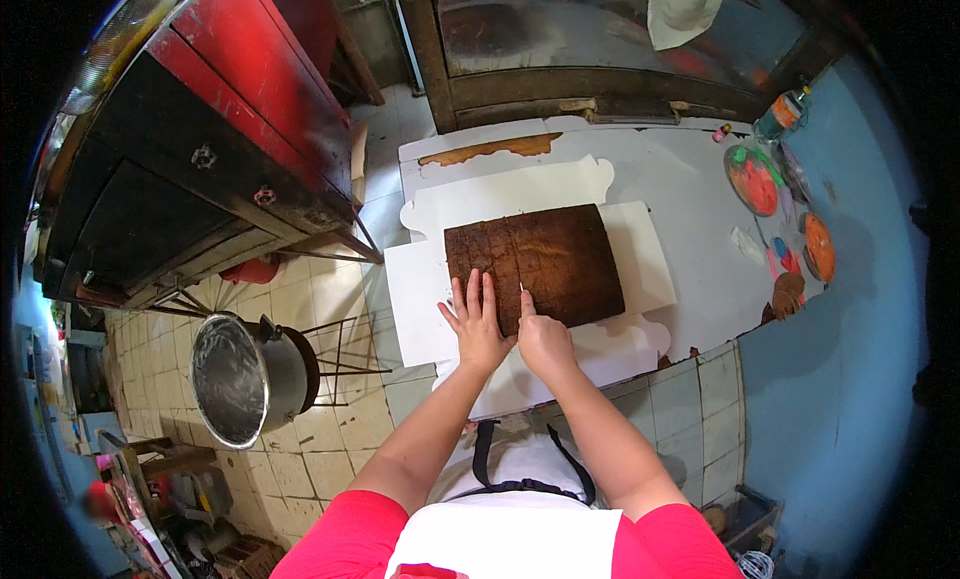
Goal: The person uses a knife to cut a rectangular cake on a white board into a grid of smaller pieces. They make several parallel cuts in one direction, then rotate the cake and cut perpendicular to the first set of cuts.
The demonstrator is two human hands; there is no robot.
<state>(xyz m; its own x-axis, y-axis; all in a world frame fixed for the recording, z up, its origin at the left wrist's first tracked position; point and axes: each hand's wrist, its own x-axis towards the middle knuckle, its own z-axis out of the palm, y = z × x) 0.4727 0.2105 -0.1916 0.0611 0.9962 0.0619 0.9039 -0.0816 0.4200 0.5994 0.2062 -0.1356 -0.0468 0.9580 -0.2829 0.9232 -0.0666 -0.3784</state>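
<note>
A large rectangular brown cake [562,252] lies on an unfolded white cardboard cake box [420,286] before me. Straight cut lines cross the left part of its top. My left hand [478,327] rests spread and flat on the cake's near left part, fingers apart, holding nothing. Just to its right, my right hand [545,342] grips a small knife [521,287], index finger laid along it. Only a bit of the pale blade shows ahead of that fingertip, at a cut line in the cake. The knife's handle is hidden in my fist.
The white table [690,226] meets a blue wall on the right. Along that side are a bottle [781,115] and stained bowls [751,181]. A wooden-framed glass cabinet [555,91] stands behind. To the left are a black-and-red oven [172,196] and a large metal pot [281,380] on a stand.
</note>
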